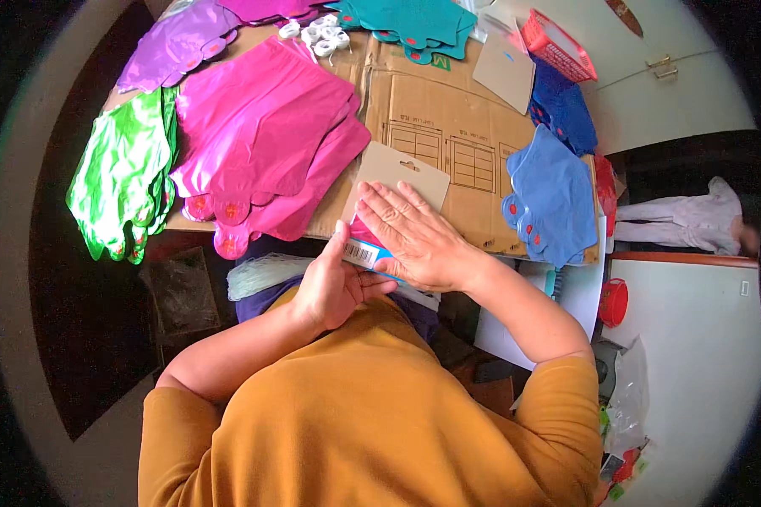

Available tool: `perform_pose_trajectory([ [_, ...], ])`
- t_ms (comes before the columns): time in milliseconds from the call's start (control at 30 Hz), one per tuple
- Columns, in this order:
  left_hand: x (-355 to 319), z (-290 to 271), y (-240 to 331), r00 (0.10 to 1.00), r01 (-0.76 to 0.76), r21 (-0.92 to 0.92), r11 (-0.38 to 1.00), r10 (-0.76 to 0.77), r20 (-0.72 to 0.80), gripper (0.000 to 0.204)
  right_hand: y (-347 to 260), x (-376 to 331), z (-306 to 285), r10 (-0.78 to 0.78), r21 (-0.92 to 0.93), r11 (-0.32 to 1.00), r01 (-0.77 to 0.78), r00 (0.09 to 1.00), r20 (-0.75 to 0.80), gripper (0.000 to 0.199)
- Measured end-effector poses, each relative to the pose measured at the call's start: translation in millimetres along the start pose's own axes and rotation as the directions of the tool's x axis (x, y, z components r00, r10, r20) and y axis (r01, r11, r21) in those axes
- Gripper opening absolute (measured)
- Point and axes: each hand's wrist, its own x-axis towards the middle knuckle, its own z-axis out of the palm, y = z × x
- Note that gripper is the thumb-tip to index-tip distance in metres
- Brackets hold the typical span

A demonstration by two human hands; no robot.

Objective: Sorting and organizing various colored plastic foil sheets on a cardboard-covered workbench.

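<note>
A beige backing card (406, 162) with a hang slot at its top lies tilted at the table's near edge, between my two hands. Glossy pink material (360, 231) shows on it, beside a white and blue barcode label (361, 253). My left hand (325, 291) supports the card's near end, thumb at its left side and fingers underneath. Flat across the card's face rests my right hand (418, 237), its fingers stretched out and hiding the middle. Left of the card is a pile of large glossy pink foil pieces (254, 127) with scalloped ends.
Brown cardboard (490, 215) covers the table. Around its edge lie foil pieces: green (123, 169), purple (177, 42), teal (414, 25) and blue (554, 194). Small white rolls (321, 34) sit at the back, with another card (503, 72) and a red basket (558, 46) at the far right.
</note>
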Motion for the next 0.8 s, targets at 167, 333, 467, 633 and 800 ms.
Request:
perform_pose_trajectory([
  [167, -0.6, -5.2, -18.4, 0.992, -0.127, 0.186, 0.974, 0.123, 0.036, 0.027, -4.9, -3.1, -6.6, 0.009, -0.077, 0.997, -0.006, 0.999, 0.036, 0.073],
  [333, -2.0, 14.1, -14.4, 0.983, -0.133, 0.202, 0.97, 0.155, -0.099, 0.016, -2.1, 0.6, -7.5, -0.001, -0.08, 0.997, 0.004, 1.0, 0.027, 0.074],
  [467, -0.3, 15.9, -18.6, 0.979, -0.145, 0.175, 0.974, 0.167, -0.116, 0.017, -3.3, -0.5, -10.6, -0.031, -0.022, 0.999, 0.03, 0.999, -0.017, 0.074],
  [633, -6.0, 26.0, -14.3, 0.969, -0.161, 0.256, 0.953, 0.202, -0.141, 0.018, -5.2, 4.0, -27.8, -0.037, 0.112, 0.993, 0.026, 0.995, 0.097, 0.078],
  [800, -10.5, 21.5, -9.4, 0.973, -0.125, 0.312, 0.942, 0.177, -0.147, 0.016, 39.6, 23.9, -86.6, 0.176, 0.61, 0.754, -0.245, 0.969, 0.172, 0.043],
])
